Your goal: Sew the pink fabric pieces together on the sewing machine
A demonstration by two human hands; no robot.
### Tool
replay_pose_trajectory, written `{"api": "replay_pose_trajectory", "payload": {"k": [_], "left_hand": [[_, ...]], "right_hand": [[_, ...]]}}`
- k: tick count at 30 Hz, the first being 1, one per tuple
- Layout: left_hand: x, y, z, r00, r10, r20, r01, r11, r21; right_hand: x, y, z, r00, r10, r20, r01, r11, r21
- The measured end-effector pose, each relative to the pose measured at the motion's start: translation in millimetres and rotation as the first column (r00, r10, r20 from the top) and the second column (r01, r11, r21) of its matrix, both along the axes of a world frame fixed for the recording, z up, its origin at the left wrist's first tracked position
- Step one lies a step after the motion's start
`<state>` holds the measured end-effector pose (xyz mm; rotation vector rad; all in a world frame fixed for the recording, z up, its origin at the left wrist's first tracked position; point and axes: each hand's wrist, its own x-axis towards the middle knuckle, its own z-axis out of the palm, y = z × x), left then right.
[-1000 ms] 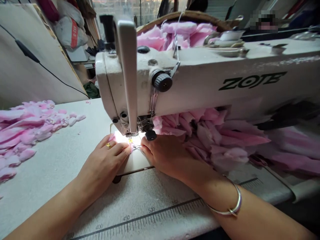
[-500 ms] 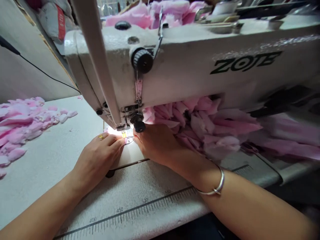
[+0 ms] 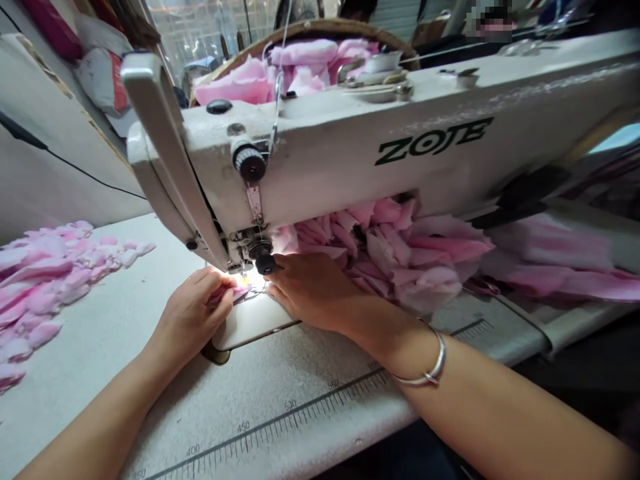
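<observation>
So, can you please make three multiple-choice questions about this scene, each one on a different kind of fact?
1. Where is the right hand?
A) On the ruler
B) Beside the presser foot
C) Behind the basket

2. What colour is the heap on the table?
A) Blue
B) Green
C) Pink

3. What is the left hand doing?
A) Pinching fabric
B) Lying flat with nothing under it
C) Holding scissors

Answers:
1. B, because the hand lies just right of the foot, under the machine.
2. C, because the heap left of the machine shows pink pieces.
3. A, because its fingers grip pink fabric near the needle.
</observation>
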<state>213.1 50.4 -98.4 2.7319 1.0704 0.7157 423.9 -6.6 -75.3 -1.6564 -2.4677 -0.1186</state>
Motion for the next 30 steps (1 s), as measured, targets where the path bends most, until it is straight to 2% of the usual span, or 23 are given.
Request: {"api": "replay_pose_trajectory", "payload": {"k": [7, 11, 14, 17, 26, 30], "left_hand": [[1.0, -0.5, 0.5, 0.999, -0.024, 0.035, 0.026, 0.998, -0.051], [1.5, -1.3, -1.8, 0.999, -0.025, 0.020, 0.026, 0.998, -0.054], [3.2, -4.0, -1.7, 0.998, -0.013, -0.059, 0.016, 0.999, 0.051], [6.0, -10.5, 1.4, 0.986, -0.048, -0.159, 0.072, 0.986, 0.150], [5.3, -34.1, 4.3, 0.912, -0.022, -0.409, 0.105, 0.977, 0.183], [5.3, -36.1, 4.5, 0.897, -0.014, -0.441, 0.099, 0.981, 0.170]], "right_hand": [[-7.1, -1.1, 2.4, 1.000, -0.005, 0.007, 0.005, 1.000, 0.001], [-15.8, 0.3, 1.9, 0.997, 0.071, 0.035, -0.071, 0.997, 0.015], [-15.7, -0.2, 1.2, 0.993, 0.119, 0.013, -0.119, 0.993, 0.025], [-12.2, -1.5, 0.3, 0.992, 0.124, -0.003, -0.124, 0.992, 0.031], [-12.5, -2.5, 1.1, 0.991, 0.126, 0.041, -0.126, 0.992, 0.000], [-13.2, -0.7, -0.6, 0.994, 0.098, 0.040, -0.099, 0.995, 0.014]]}}
